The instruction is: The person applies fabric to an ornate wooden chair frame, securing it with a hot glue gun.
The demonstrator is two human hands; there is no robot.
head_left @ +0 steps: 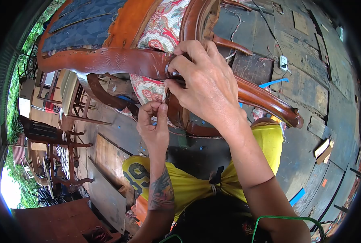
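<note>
A wooden chair frame (124,60) with reddish-brown varnish lies on its side in front of me. Floral upholstery fabric (146,88) in white, red and green hangs below its rail, and more of it covers the seat part above. My left hand (154,123) pinches the loose edge of this fabric, thumb against forefinger. My right hand (207,83) is curled against the rail, thumb and forefinger around a small dark object I cannot make out. A bit of shiny metal shows behind the knuckles. A turned leg (267,101) extends right from under that hand.
Dark blue fabric (83,26) covers another part of the chair. Other wooden chairs (53,139) stand at the left beside boards (105,190). A white power socket (283,62) with a cord lies on the plank floor (306,77), along with blue scraps (297,197).
</note>
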